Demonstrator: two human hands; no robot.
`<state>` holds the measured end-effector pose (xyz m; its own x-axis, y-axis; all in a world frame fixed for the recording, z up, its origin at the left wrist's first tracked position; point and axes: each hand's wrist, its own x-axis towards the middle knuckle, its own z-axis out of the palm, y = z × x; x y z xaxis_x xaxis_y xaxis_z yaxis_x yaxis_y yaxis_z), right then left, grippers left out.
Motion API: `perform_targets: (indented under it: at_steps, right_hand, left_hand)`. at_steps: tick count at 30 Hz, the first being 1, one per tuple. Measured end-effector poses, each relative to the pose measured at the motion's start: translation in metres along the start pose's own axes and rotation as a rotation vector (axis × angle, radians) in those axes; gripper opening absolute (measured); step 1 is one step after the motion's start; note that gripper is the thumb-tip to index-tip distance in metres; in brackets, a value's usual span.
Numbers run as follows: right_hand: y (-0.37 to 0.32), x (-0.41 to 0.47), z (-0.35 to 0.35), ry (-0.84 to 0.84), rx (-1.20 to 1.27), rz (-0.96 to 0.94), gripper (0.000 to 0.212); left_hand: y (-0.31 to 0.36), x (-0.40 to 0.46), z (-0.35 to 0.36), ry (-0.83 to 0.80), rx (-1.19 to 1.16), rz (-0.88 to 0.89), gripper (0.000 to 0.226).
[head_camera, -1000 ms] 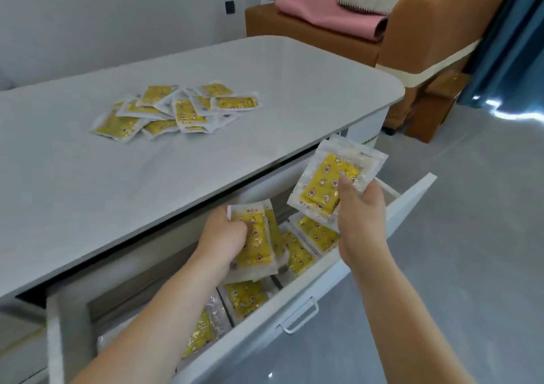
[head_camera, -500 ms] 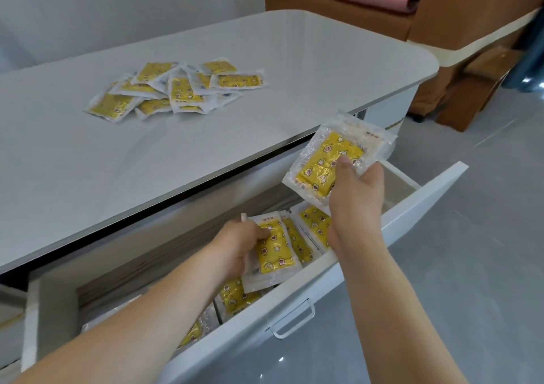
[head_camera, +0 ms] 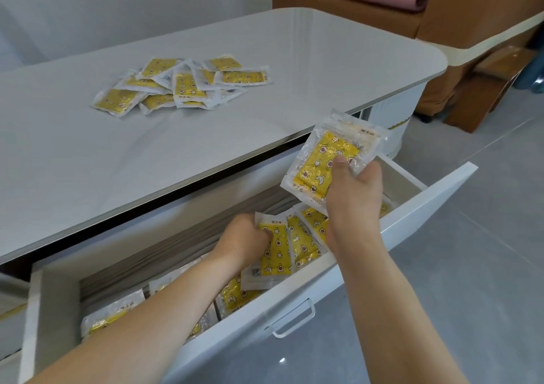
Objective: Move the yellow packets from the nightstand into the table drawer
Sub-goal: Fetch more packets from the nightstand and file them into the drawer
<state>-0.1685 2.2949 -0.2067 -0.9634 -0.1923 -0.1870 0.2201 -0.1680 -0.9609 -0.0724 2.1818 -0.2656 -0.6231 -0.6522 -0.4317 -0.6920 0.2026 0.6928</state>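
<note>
Fingers point(head_camera: 266, 233) of left hand point(head_camera: 244, 236) pinching yellow star-printed clear-plastic packet point(head_camera: 275, 254) inside open white drawer point(head_camera: 412, 216); right hand point(head_camera: 353, 195) gripping raised yellow packets point(head_camera: 323, 163); print unreadable.

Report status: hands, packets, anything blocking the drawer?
Left hand grips a packet inside the open drawer. Right hand holds packets above it. Pile remains on tabletop. Nothing blocking.

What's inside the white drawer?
The drawer holds yellow packets lying in rows. The left hand grips one down there. Both arms cover some packets, so I can't count them.
</note>
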Motion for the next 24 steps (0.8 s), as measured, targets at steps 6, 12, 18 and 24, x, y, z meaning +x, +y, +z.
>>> perform_targets:
  at_steps: [6,12,18,24]
  right_hand:
    - [0.002,-0.002,0.003,-0.005,-0.098,-0.055,0.008]
    - [0.001,-0.006,0.004,-0.054,-0.202,-0.057,0.013]
    - [-0.001,-0.009,0.006,-0.228,-0.330,0.040,0.015]
    - [-0.001,-0.011,0.007,-0.337,-0.322,0.116,0.021]
  left_hand:
    - [0.001,-0.004,-0.006,0.042,0.188,0.143,0.018]
    - [0.000,-0.010,-0.041,0.055,0.065,0.065,0.024]
    - [-0.032,-0.023,-0.073,0.042,-0.014,-0.101,0.025]
    - [-0.050,-0.012,-0.062,0.061,0.104,-0.092,0.032]
